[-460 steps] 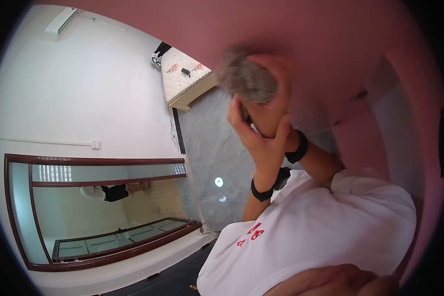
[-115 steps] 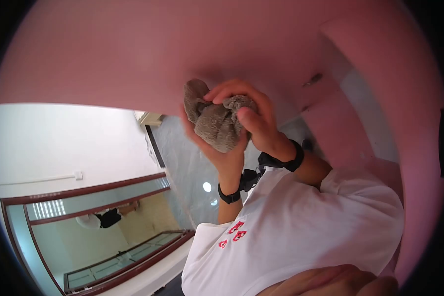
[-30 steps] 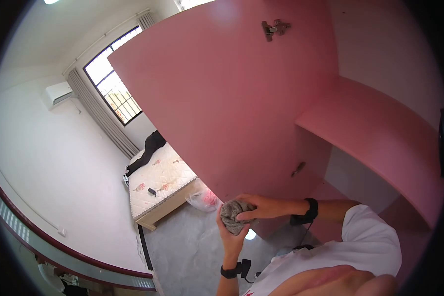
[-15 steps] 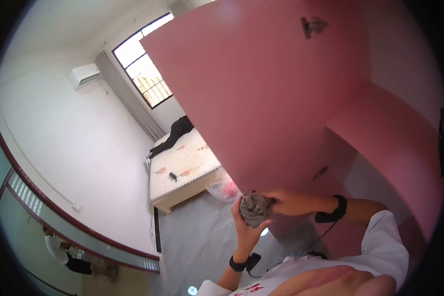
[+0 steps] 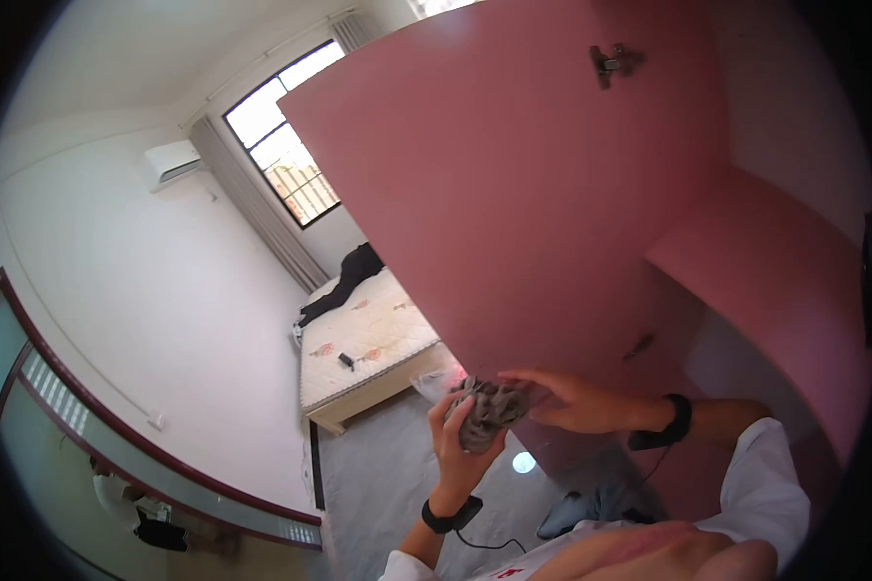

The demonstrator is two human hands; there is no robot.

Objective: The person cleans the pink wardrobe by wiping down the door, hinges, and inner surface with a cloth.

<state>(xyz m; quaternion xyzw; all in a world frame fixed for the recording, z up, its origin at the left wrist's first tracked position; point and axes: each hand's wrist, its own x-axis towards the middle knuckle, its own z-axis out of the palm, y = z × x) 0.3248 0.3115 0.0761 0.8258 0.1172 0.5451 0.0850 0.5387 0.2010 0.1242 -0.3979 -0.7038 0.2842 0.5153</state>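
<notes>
A wadded grey-brown cloth [image 5: 484, 418] is held up in front of the lower edge of the pink cabinet door. My left hand [image 5: 457, 455] is closed around its left and lower side, with fingers pressed into the folds. My right hand [image 5: 586, 402] is at the cloth's right end, its fingers stretched out over the upper edge; whether they touch it I cannot tell. Both wrists carry black bands with cables.
The open pink door [image 5: 513, 194] fills the centre, with a pink shelf [image 5: 756, 261] to its right. Beyond it stands a bed [image 5: 368, 358] with dark clothing [image 5: 344, 281] and a small dark object on it. A plastic bag [image 5: 434, 384] sits by the bed. Glass panels [image 5: 145, 436] line the left.
The cloth has gone from a tight round bundle to a looser shape, tilted slightly left. My left hand has moved left and down; my right fingers have straightened out from the cloth.
</notes>
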